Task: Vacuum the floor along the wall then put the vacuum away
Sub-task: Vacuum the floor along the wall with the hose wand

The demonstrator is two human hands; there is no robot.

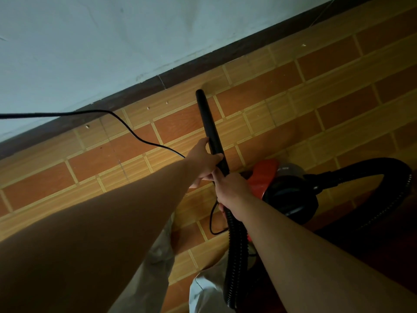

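Down by the dark skirting board point(135, 92), one black wand point(208, 123) angles its tip to the floor near the wall, likely to catch the pale crumbs point(147, 108) there. Two hands steer: the left hand point(204, 160) wraps the wand, the right hand point(230, 190) clamps the ribbed hose point(235, 256) joint behind. One red canister vacuum point(277, 184) sits close, one power cord point(126, 127) trailing left.

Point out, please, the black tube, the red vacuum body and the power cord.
black tube point(206, 118), head view, middle of the tube
red vacuum body point(265, 177), head view, red top shell
power cord point(126, 126), head view, bend over the floor
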